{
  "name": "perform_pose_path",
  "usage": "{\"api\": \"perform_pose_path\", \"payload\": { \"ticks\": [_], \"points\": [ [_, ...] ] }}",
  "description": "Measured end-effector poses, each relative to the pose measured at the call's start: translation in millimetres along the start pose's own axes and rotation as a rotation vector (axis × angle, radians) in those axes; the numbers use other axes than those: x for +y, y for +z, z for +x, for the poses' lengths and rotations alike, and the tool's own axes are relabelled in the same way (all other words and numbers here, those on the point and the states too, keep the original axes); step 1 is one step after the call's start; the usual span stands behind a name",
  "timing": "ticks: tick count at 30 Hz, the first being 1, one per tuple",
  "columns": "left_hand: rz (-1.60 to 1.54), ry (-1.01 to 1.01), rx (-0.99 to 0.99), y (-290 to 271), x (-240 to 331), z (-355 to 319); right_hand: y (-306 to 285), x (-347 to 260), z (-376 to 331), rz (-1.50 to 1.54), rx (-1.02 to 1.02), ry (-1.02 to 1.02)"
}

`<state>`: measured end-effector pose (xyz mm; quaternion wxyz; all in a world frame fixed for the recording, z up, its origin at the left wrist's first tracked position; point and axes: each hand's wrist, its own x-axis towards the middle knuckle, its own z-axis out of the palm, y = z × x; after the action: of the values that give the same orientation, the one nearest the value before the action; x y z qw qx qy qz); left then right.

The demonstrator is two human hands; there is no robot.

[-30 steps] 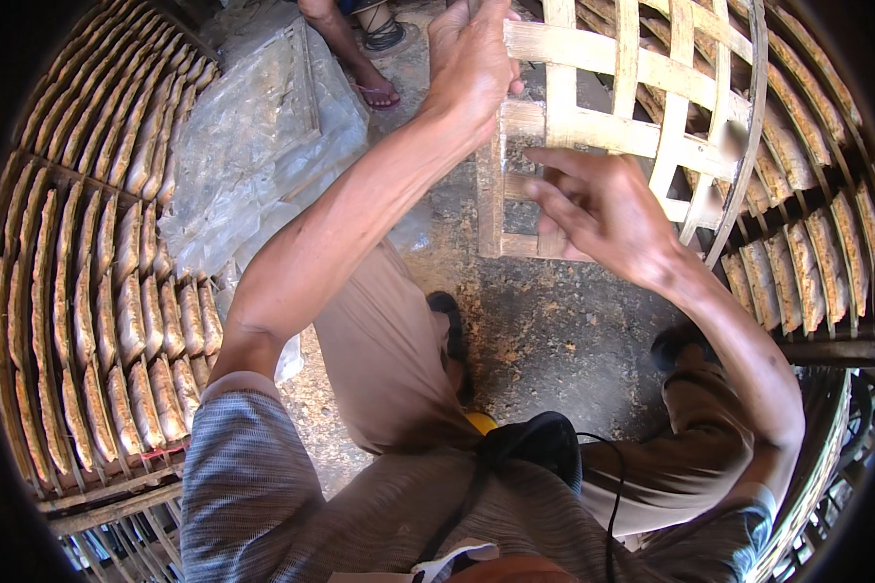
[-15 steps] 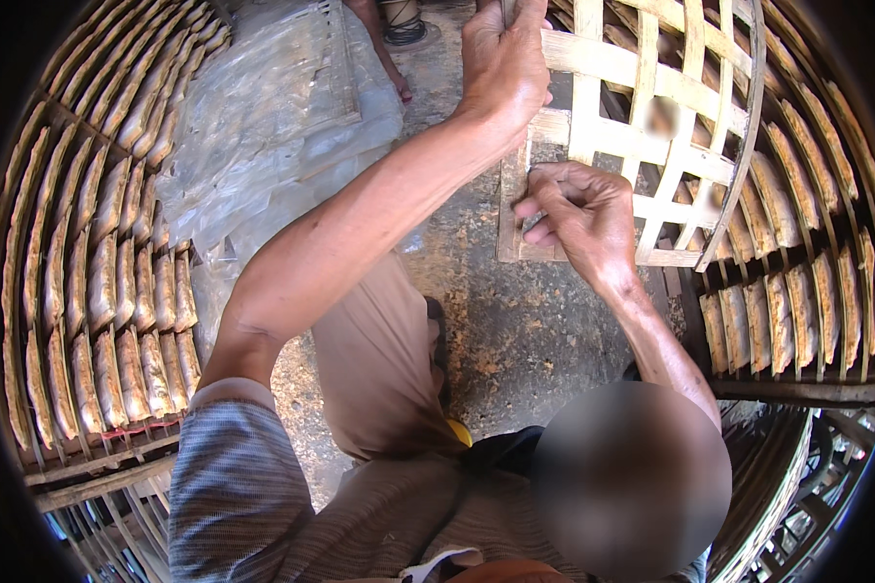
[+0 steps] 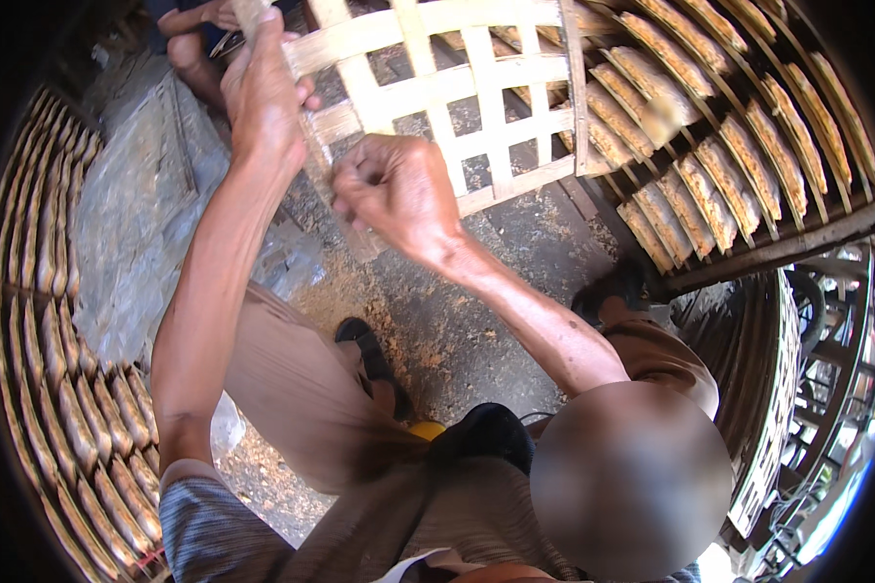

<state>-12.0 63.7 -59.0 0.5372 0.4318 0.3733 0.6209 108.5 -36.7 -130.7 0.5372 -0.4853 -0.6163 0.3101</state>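
My left hand is wrapped round the near-left edge strip of a pale woven bamboo lattice tray, which it holds up at the top of the view. Beside it, lower along the same edge, is my right hand. Its thumb and fingers are curled together against the tray's edge strip; whether something small is pinched between them is hidden. The tray's open squares show the floor and part of a rack behind it. Its far end has a thin wooden border strip.
Racks of long, orange-brown-edged slabs stand on the left and right. Clear plastic sheeting lies at the left. Another person sits at the upper left. Crumbs litter the floor around my sandalled foot.
The view has swung rightward, so the tray and both hands appear farther left. My left hand keeps its hold; my right hand stays by the edge strip with its fingers more curled.
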Motion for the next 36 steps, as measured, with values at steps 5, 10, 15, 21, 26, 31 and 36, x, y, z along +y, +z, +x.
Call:
{"api": "perform_pose_path", "payload": {
  "ticks": [5,10,15,21,26,31,36],
  "points": [
    [0.036,-0.005,0.048,2,1,6,-6,-9,3,-0.538,0.112,-0.377],
    [0.047,-0.003,0.037,-1,2,6,-56,-19,-13,-0.533,-0.174,-0.449],
    [0.188,-0.006,0.011,3,-1,3,-133,-33,-70,-0.975,-0.747,-0.292],
    [0.118,-0.034,-0.082,-2,-6,9,-185,-10,-71,-0.919,-0.472,-0.200],
    [0.135,-0.081,-0.141,6,-6,0,-197,-22,-36,-0.876,-0.118,-0.397],
    [0.141,-0.125,-0.181,23,-2,-13,-188,-18,-37,-0.949,-0.158,-0.429],
    [0.127,-0.143,-0.181,24,-2,-16,-180,-17,-34,-1.091,-0.211,-0.467]
  ]
}}
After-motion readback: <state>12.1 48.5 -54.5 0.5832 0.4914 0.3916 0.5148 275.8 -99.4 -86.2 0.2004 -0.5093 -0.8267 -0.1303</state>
